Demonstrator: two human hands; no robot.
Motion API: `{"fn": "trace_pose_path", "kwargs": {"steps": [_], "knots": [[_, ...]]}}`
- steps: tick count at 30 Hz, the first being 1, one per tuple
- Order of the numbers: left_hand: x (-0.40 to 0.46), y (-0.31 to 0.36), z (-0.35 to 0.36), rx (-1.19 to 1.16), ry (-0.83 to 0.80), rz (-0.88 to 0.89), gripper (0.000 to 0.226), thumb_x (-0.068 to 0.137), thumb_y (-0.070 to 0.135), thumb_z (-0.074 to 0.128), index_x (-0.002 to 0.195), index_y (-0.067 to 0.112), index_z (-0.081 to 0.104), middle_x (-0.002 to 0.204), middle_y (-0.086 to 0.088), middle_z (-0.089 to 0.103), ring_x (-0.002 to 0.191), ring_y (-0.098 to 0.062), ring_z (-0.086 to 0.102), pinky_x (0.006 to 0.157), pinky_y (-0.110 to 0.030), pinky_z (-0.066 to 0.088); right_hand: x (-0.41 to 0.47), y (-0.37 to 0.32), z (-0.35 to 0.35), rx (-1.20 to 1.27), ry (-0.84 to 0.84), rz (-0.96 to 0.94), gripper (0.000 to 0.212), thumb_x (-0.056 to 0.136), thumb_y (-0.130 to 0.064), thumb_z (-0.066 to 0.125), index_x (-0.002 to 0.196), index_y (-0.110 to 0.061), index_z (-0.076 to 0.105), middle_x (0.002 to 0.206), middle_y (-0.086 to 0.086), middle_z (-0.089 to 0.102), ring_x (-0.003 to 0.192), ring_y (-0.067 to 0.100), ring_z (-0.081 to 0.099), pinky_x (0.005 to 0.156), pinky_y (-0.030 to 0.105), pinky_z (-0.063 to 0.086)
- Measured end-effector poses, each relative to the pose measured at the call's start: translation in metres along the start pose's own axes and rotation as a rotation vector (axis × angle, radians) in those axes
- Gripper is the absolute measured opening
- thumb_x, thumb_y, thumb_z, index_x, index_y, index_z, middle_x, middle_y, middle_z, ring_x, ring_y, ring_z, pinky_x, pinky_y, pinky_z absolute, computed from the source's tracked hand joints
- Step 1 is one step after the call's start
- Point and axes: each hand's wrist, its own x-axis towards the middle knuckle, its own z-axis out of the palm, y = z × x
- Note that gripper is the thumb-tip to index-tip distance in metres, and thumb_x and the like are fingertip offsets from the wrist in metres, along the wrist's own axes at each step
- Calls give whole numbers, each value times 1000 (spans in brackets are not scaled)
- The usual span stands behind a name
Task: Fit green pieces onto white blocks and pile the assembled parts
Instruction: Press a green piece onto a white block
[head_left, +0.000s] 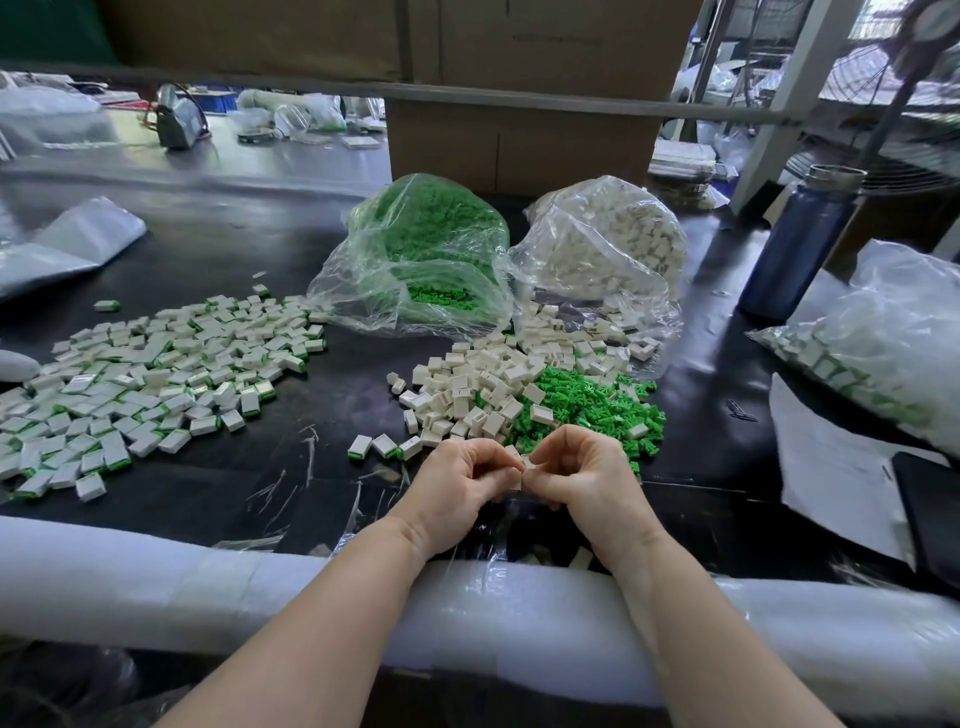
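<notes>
Head view. My left hand (464, 480) and right hand (575, 474) are drawn together knuckle to knuckle, fingers curled, both pinching one small white block (521, 464) between the fingertips. Only a sliver of it shows; whether a green piece is already seated in it I cannot tell.

Landmark: the loose heap of white blocks (470, 387) in the middle of the counter (332, 400).
- My hands hover just nearer to me than that heap, close to its near edge.
- Touching the heap on its right: the loose green pieces (597, 402).
- Behind the heap: a clear bag of green pieces (423, 249), and beside that a clear bag of white blocks (605, 239), spilling forward into the heap.
- Well to the heap's left: the broad spread of assembled parts (150, 374), white with green edges.
- Just left of my hands, near the heap's front: three assembled parts (384, 446) lying apart from the spread.

Step, as I judge it: mid-fit, pressing green into white. Next move calls for a firm squeeze until the piece sits flush, then dropping the part leftward onto the finished spread and reaching for a fresh block and green piece.
</notes>
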Motion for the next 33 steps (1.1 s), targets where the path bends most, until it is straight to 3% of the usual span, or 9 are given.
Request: {"fn": "trace_pose_path", "kwargs": {"steps": [8,12,15,18,21,25,30,33], "knots": [[-1,1,0,66,-30,9,16,86,2,62,77,15,66,70,9,61,61,8,54,69,-9,43,-1,0,-1,-11,-20,1,25,69,10,72,68,-12,60,60,5,60,55,12,54,50,19,47],[-1,1,0,15,6,27,18,86,3,62,78,18,67,70,11,63,63,7,57,68,-8,44,0,0,0,26,-1,-9,20,71,7,73,71,-10,62,58,1,62,54,8,56,51,18,47],[0,1,1,-27,68,45,11,87,6,61,88,15,68,80,1,68,72,0,61,71,-11,48,1,0,1,69,38,-16,13,75,4,71,74,-7,64,56,-3,63,50,4,55,49,16,45],[1,-2,3,-37,54,41,19,86,5,63,98,20,64,88,-8,67,79,-12,62,78,-22,53,3,1,2,104,69,-8,11,79,3,67,74,-7,65,54,-4,62,49,5,55,48,15,45],[2,-5,2,-15,83,37,16,86,8,62,91,23,62,83,-9,65,76,-16,60,79,-30,53,2,1,2,77,74,-10,9,82,-3,67,75,-8,68,58,0,65,52,6,57,51,16,48],[4,-8,0,84,158,39,13,90,19,59,79,25,64,73,5,65,70,-7,58,74,-22,50,2,1,3,72,52,-6,12,83,-5,66,75,-13,70,63,2,69,56,7,60,55,17,50],[3,-8,-1,131,125,17,17,91,23,56,85,12,68,80,-12,68,72,-14,57,74,-30,48,3,2,6,-11,59,7,16,85,-3,64,71,-9,66,56,-1,64,51,6,57,51,16,48],[2,-6,0,150,103,-2,18,91,23,56,85,11,69,74,-6,66,69,-12,55,72,-30,47,3,1,7,-42,49,26,16,86,-4,63,70,-8,65,56,1,62,49,4,54,50,16,46]]}}
